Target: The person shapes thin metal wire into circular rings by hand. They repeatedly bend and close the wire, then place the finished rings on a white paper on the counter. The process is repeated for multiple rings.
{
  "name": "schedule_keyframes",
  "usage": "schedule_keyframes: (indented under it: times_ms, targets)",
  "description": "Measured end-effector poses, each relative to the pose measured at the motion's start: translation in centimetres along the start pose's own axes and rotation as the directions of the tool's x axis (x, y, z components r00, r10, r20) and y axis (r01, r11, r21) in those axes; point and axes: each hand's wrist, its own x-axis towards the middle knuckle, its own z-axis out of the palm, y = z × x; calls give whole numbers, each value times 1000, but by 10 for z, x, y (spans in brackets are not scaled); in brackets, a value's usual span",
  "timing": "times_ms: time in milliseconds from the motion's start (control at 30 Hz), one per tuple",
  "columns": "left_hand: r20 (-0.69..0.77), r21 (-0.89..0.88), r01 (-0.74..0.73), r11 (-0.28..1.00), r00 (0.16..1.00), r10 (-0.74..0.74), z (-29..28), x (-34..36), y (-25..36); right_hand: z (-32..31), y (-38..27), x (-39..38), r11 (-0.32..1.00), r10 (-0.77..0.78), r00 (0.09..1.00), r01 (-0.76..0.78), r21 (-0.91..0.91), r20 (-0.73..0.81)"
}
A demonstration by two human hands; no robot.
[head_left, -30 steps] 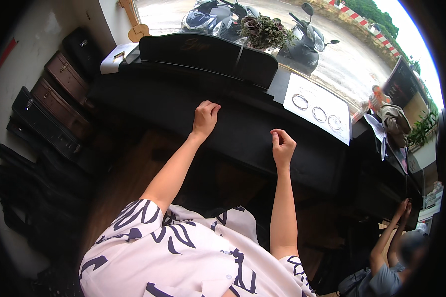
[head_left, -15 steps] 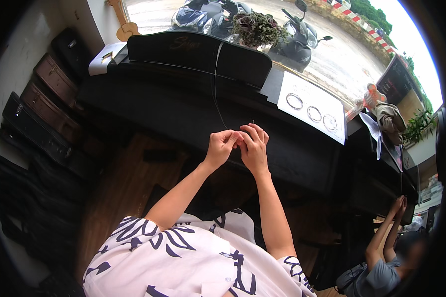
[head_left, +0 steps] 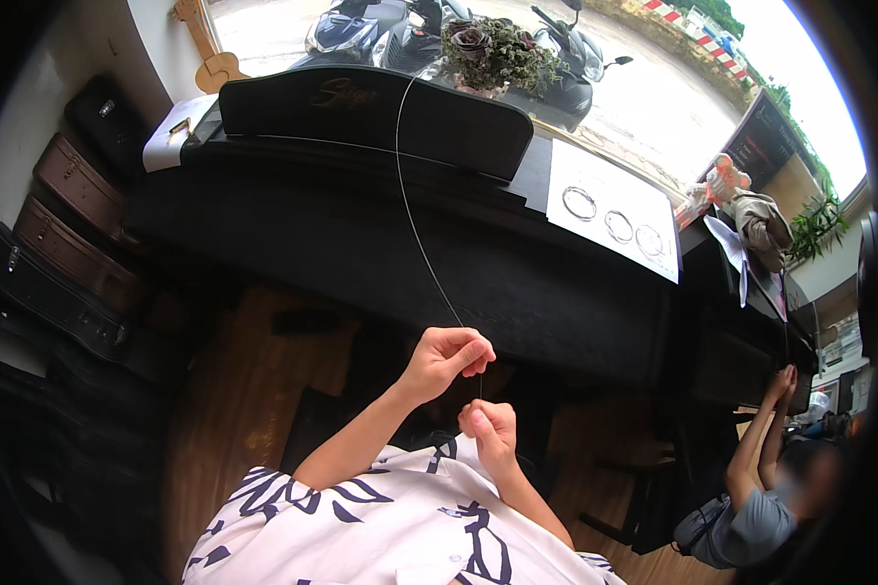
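Head view: the landmark is the black piano (head_left: pixel 293 210) spanning the middle. To its left, a row of black and brown cases (head_left: pixel 80 180) leans by the wall. Behind its left end stands a wooden guitar-shaped piece (head_left: pixel 219 72); on that end lies a white paper (head_left: pixel 171 135) with a small gold-coloured object on it. A black upright panel (head_left: pixel 302 107) runs along the piano's back edge. In front of the panel and the piano hangs a thin strand (head_left: pixel 397 146), curving down toward the person and into the left hand (head_left: pixel 449 363), which is off the piano's near side with thumb and fingers pinched on the strand. A short straight length runs on into the right hand (head_left: pixel 490 429), further out from the piano and close to the patterned shirt (head_left: pixel 380 531); its fingers are curled tightly around the strand. A leafy plant (head_left: pixel 502 57) sits behind the piano. On the piano's right end, a white sheet (head_left: pixel 605 200) shows three dark rings; whether coils or printed, I cannot tell. Right of the piano are crumpled cloth (head_left: pixel 759 226) and another person (head_left: pixel 751 525) with both hands raised close together.
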Motion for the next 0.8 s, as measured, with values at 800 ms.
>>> schedule_keyframes:
  times_ms: [800]
  targets:
    - [-231, 21, 145, 989, 963, -136, 23, -49, -25, -3, -50, 31, 916, -376, 857, 285, -284, -353]
